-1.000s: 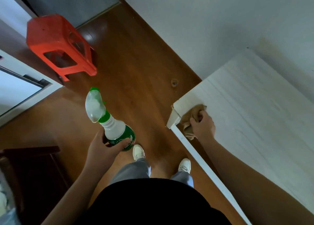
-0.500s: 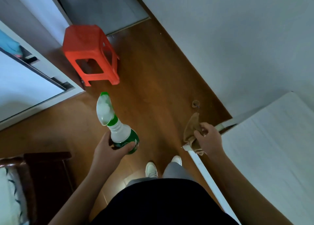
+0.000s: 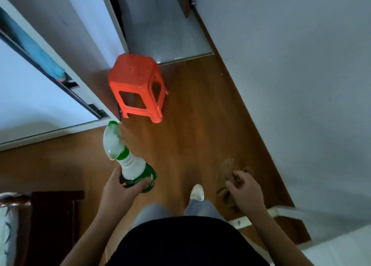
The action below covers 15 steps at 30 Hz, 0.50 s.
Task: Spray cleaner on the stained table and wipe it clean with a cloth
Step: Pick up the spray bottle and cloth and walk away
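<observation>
My left hand (image 3: 118, 191) grips the green body of a spray bottle (image 3: 130, 163) with a white neck and a pale trigger head, held over the wooden floor. My right hand (image 3: 246, 192) holds a crumpled brown cloth (image 3: 224, 177) in the air, off the table. Only a corner of the pale white table (image 3: 339, 249) shows at the bottom right, behind and to the right of my right arm.
A red plastic stool (image 3: 138, 85) stands on the brown floor ahead, near a tiled doorway (image 3: 160, 35). White sliding wardrobe doors (image 3: 30, 105) run along the left. A dark wooden bedside piece (image 3: 52, 221) sits at the lower left. A grey wall (image 3: 301, 85) lines the right.
My right hand lifted the cloth off the table corner. The view swung away from the table toward the stool and doorway. The bottle stayed in my left hand.
</observation>
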Tool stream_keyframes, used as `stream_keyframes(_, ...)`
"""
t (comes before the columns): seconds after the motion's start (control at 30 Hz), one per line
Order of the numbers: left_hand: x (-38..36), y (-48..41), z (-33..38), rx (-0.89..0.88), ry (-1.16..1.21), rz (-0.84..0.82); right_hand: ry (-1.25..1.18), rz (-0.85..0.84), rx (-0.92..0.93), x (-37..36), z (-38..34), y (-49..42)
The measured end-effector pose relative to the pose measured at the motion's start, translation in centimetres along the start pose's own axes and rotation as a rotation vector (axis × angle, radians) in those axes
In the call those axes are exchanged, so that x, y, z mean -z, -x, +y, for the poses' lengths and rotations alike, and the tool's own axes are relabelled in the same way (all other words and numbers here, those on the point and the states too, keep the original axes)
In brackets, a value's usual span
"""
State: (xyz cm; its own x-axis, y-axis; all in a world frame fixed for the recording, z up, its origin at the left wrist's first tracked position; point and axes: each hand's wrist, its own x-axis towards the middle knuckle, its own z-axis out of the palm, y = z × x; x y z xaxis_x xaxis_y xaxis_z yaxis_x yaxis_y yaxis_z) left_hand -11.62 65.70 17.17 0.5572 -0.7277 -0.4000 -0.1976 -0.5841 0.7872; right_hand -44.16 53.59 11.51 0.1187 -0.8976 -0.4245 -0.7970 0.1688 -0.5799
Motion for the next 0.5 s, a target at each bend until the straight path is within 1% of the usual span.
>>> stream_keyframes(0.13,2.1,-2.1,1.2,0.043,0.062,0.104,0.045,-0.176,0.300,-0.1,-9.5,-6.5)
stream_keyframes(0.27,4.4,-5.5,1.4,0.105,0.112,0.200,0.028,-0.224,0.462,-1.2,-17.7,-11.7)
stream_keyframes(0.37,6.0,-9.4,1.7,0.131,0.149,0.246,0.029,-0.247,0.484,-2.4,-21.4,-15.4)
stream_keyframes(0.5,7.5,-16.2,2.8,0.126,0.142,0.253,0.038,-0.237,0.392,-2.2,-23.6,-20.1)
